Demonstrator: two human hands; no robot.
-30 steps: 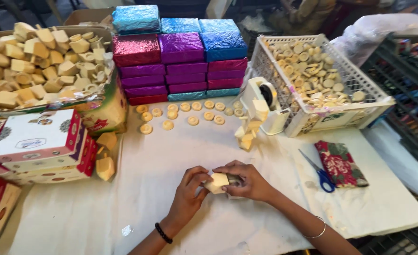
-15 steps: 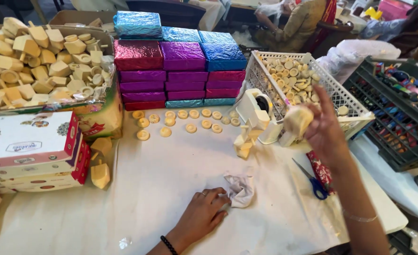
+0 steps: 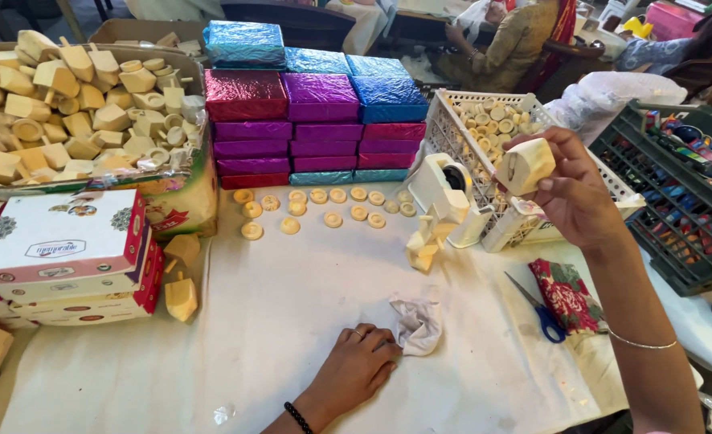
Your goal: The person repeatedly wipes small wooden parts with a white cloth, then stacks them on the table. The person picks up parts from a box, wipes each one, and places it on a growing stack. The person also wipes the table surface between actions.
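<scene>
- The white basket (image 3: pixel 605 189) of small rings sits just behind the tape dispenser (image 3: pixel 450 195).
- The right hand (image 3: pixel 569 189) pinches a pale wooden block (image 3: pixel 525 165) above that basket.
- The left hand (image 3: pixel 356 368) lies flat, fingers touching the crumpled white paper (image 3: pixel 418 323) near the blue scissors (image 3: pixel 538 309).

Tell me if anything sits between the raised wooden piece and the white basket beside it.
Nothing visible does. The right hand holds the wooden piece up directly over the near edge of the white basket, with open air between them. The tape dispenser stands lower and to the side, out of the way.
</scene>
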